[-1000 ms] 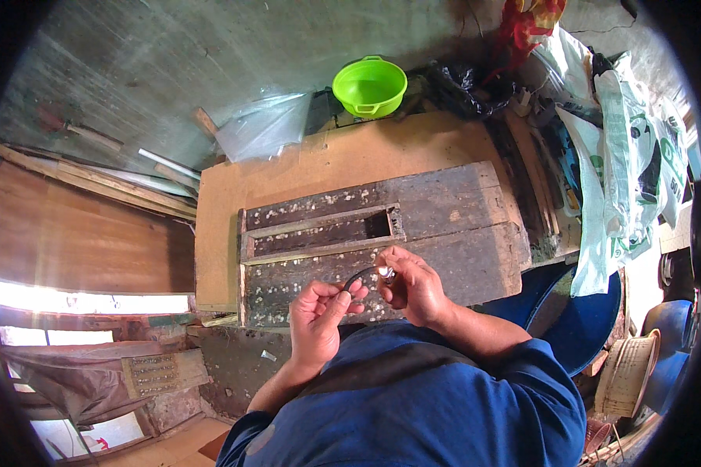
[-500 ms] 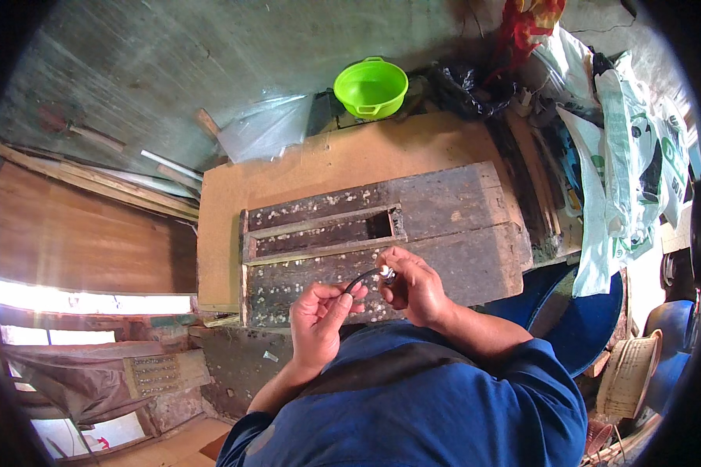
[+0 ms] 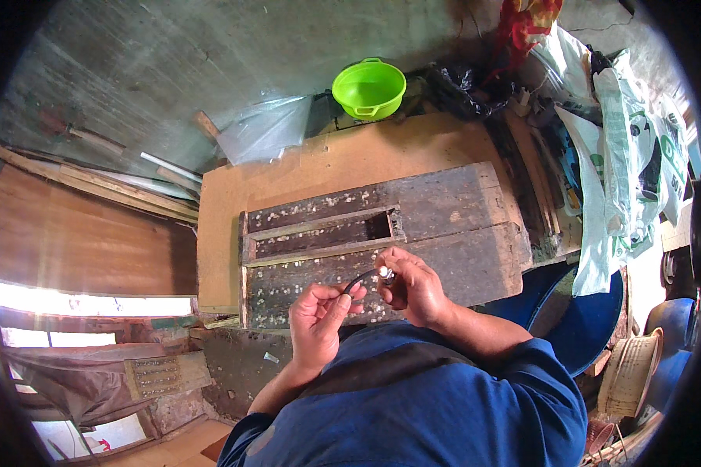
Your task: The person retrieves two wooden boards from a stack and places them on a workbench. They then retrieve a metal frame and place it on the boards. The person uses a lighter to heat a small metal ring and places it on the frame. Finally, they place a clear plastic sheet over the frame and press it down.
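My left hand (image 3: 318,321) pinches one end of a short black curved cord (image 3: 356,280) between thumb and fingers. At the cord's other end is a small shiny, whitish metal piece (image 3: 386,273), gripped by the fingers of my right hand (image 3: 413,286). What exactly the metal piece is cannot be made out. Both hands are held above a dark wooden board (image 3: 452,202) with pale specks over its left half. A slatted frame with a rectangular hole (image 3: 378,226) runs along that half.
The board lies on a tan sheet (image 3: 220,233). Behind it stands a green basin (image 3: 368,87) beside a black plastic bag (image 3: 469,89). White printed sacks (image 3: 619,156) hang at the right, above a blue tub (image 3: 580,327). Wooden planks (image 3: 93,183) lean at the left.
Nearly nothing differs. Both hands keep their grip on the cord and the metal piece, with only a slight shift of the fingers.
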